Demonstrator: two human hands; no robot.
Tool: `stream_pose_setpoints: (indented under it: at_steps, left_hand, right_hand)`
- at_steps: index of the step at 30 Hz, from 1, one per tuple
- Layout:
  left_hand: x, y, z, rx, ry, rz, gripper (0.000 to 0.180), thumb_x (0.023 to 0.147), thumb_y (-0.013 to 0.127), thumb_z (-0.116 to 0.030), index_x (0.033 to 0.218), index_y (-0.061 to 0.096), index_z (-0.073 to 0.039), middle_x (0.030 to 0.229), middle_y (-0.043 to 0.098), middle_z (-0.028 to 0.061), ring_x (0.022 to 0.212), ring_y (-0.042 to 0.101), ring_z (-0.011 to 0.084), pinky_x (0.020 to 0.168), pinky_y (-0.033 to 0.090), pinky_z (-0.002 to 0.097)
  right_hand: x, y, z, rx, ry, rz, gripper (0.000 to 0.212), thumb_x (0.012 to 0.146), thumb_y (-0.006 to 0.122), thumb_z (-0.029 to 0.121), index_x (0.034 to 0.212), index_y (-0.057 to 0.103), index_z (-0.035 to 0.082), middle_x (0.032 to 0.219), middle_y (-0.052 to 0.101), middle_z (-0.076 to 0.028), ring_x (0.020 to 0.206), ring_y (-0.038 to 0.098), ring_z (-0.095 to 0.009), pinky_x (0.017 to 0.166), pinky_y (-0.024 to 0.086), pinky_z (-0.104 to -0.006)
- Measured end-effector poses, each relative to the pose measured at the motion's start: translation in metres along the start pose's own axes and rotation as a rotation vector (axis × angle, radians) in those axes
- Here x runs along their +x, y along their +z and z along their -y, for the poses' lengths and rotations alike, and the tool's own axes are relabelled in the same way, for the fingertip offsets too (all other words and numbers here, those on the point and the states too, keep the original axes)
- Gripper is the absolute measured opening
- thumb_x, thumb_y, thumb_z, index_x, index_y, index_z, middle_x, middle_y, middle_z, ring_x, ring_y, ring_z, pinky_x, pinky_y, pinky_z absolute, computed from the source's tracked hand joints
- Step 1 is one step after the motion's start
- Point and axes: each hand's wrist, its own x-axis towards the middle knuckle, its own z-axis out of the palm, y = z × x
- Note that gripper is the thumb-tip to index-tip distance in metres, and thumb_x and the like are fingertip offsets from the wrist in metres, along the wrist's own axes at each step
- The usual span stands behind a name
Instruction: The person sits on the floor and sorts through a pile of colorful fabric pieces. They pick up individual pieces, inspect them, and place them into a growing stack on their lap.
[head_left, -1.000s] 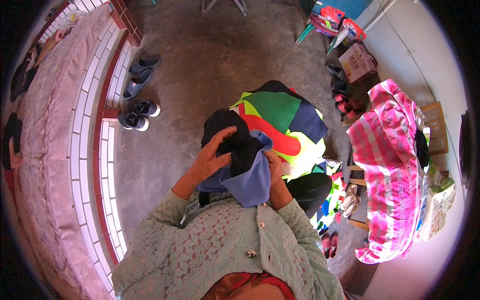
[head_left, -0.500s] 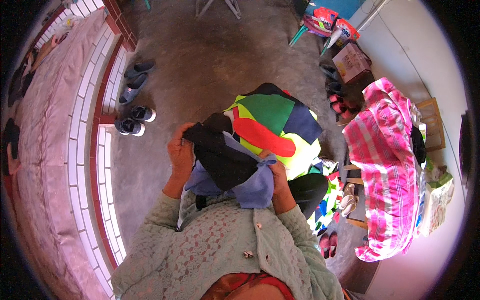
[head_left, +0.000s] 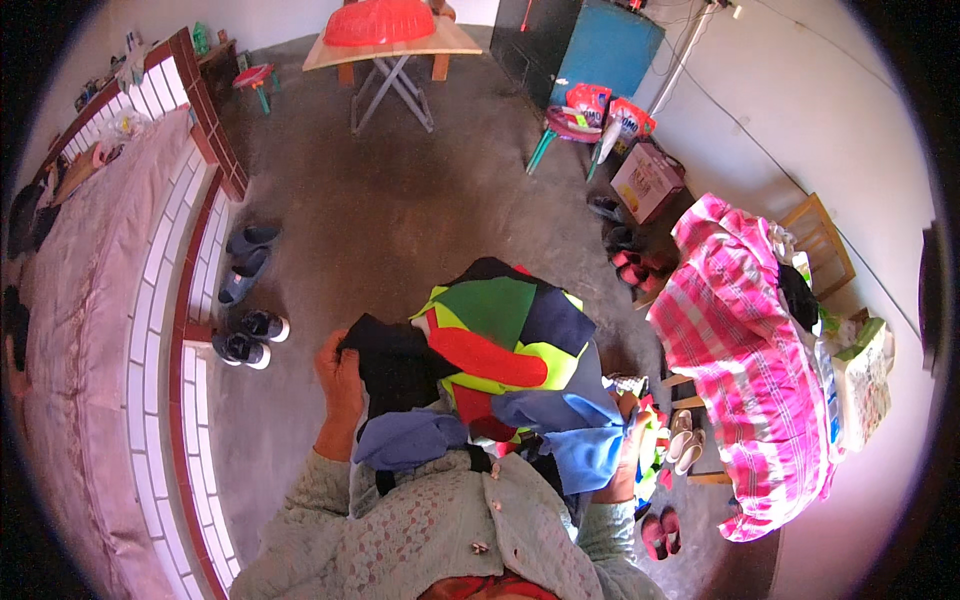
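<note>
A heap of fabric scraps lies over my lap, with a green piece, a long red piece and a dark navy piece on top, and bright yellow showing between them. At the heap's left side, my left hand pinches the edge of a black cloth piece. Below that cloth rests a blue-grey piece. Out to the right, my right hand grips a blue cloth piece, whose folds partly hide the fingers. The two hands are well apart.
More bright scraps lie at my right, near pale shoes. A pink plaid cloth covers furniture on the right. Dark shoes stand along the tiled bed base at left. Ahead is a folding table with a red cover.
My hands have moved apart, the right one going rightward with the blue cloth. Black and blue cloth, overlapping between both hands before, are now spread. The view has tilted up, showing the table.
</note>
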Motion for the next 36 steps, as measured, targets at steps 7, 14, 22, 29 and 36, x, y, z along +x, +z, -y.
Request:
stream_pose_setpoints:
  at_steps: [7,14,22,29,36]
  left_hand:
    - [0.022,0.030,-0.020,-0.562,-0.331,0.048,0.028,0.090,0.050,-0.019,0.110,0.054,0.000,0.097,0.060,0.0085,0.086,0.059,0.0184,0.078,0.049,0.0317]
    - [0.019,0.067,-0.050,-0.860,-0.580,0.181,0.021,0.090,0.050,-0.019,0.104,0.057,-0.005,0.098,0.062,0.0068,0.088,0.060,0.0188,0.079,0.049,0.0332]
    - [0.001,0.094,-0.037,-0.927,-0.697,0.323,0.025,0.090,0.051,-0.020,0.110,0.055,-0.004,0.103,0.061,0.0069,0.093,0.059,0.0192,0.084,0.048,0.0341]
    - [-0.022,0.106,-0.050,-0.837,-0.685,0.408,0.030,0.090,0.046,-0.021,0.113,0.054,-0.003,0.114,0.057,0.0105,0.102,0.056,0.0240,0.089,0.045,0.0385]
    - [-0.023,0.100,-0.049,-0.961,-0.703,0.517,0.036,0.082,0.045,-0.009,0.117,0.050,-0.001,0.114,0.055,0.0106,0.105,0.054,0.0229,0.093,0.042,0.0354]
  right_hand:
    - [0.002,0.005,-0.004,-0.579,-0.139,0.036,0.028,0.066,0.069,0.005,0.064,0.042,0.011,0.070,0.040,0.007,0.062,0.037,-0.004,0.056,0.031,-0.0213]
    - [-0.001,0.011,-0.013,-0.470,-0.325,0.025,0.027,0.062,0.057,-0.011,0.070,0.042,0.010,0.079,0.050,0.000,0.071,0.045,-0.008,0.066,0.036,-0.0221]
    - [-0.007,0.034,-0.011,-0.358,0.027,0.162,0.037,0.077,0.057,0.003,0.113,0.049,0.004,0.092,0.061,-0.014,0.086,0.056,-0.017,0.082,0.039,-0.0260]
    - [-0.007,0.010,-0.030,-0.359,0.156,0.247,0.083,0.069,0.078,0.016,0.138,0.033,0.005,0.074,0.059,0.003,0.065,0.052,-0.005,0.062,0.042,-0.0184]
    - [-0.001,0.010,-0.042,-0.427,0.062,0.091,0.027,0.079,0.070,0.024,0.093,0.062,0.002,0.073,0.058,0.000,0.061,0.050,-0.006,0.060,0.040,-0.0189]
